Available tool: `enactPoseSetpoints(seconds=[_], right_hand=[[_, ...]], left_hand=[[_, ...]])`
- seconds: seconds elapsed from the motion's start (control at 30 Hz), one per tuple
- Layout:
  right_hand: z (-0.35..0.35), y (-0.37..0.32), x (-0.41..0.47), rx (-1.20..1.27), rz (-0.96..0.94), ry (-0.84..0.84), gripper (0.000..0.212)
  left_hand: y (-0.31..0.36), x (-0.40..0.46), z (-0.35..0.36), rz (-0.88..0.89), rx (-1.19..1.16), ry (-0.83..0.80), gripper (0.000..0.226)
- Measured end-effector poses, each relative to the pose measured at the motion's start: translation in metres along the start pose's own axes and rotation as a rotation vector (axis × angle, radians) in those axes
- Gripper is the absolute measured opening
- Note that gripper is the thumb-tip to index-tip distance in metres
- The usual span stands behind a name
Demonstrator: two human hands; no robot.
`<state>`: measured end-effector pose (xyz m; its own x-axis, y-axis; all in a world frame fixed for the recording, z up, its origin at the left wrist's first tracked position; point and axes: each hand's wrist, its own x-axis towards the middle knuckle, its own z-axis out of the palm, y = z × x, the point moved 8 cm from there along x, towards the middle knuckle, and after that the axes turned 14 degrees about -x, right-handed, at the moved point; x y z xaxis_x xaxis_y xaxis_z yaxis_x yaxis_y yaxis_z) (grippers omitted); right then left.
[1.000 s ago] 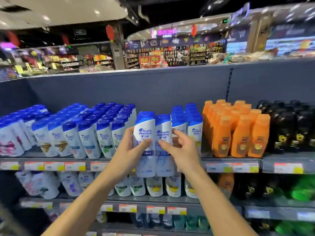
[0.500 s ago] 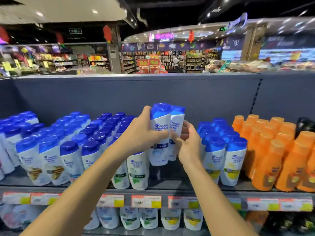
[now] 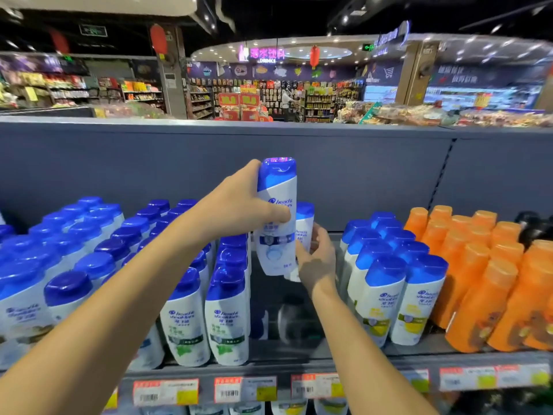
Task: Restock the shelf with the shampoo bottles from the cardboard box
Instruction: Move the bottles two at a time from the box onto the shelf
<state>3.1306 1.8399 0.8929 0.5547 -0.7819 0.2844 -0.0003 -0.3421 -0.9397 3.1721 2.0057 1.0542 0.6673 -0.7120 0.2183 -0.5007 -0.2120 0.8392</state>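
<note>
My left hand [image 3: 239, 208] grips a white shampoo bottle with a blue cap [image 3: 276, 202], held upright above an open gap in the top shelf [image 3: 287, 348]. Just behind and to its right, my right hand [image 3: 317, 259] holds a second, like bottle [image 3: 304, 226], lower and deeper in the gap. Rows of the same blue-capped bottles [image 3: 227, 319] stand left of the gap, and more [image 3: 386, 283] stand to its right. The cardboard box is out of view.
Orange bottles [image 3: 484, 274] fill the shelf further right, with dark bottles [image 3: 535, 229] beyond them. A grey back panel [image 3: 359, 175] rises behind the shelf. Price tags [image 3: 245, 389] line the shelf's front edge. More bottles show on the shelf below.
Both hands have carried the two bottles up from the shelf front and further into the gap. The left bottle is now higher; the right one has sunk behind it.
</note>
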Motion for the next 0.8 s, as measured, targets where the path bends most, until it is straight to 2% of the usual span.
enactPoseSetpoints(seconds=[0.23,0.8], right_hand=[[0.007,0.035,0.008,-0.02,0.006,-0.023,0.043],[0.007,0.056,0.024,-0.012,0.03,-0.071,0.051]], left_hand=[[0.0,0.013,0.004,-0.02,0.062,-0.023,0.046],[-0.007,0.028,0.011,-0.063,0.065,-0.051,0.05]])
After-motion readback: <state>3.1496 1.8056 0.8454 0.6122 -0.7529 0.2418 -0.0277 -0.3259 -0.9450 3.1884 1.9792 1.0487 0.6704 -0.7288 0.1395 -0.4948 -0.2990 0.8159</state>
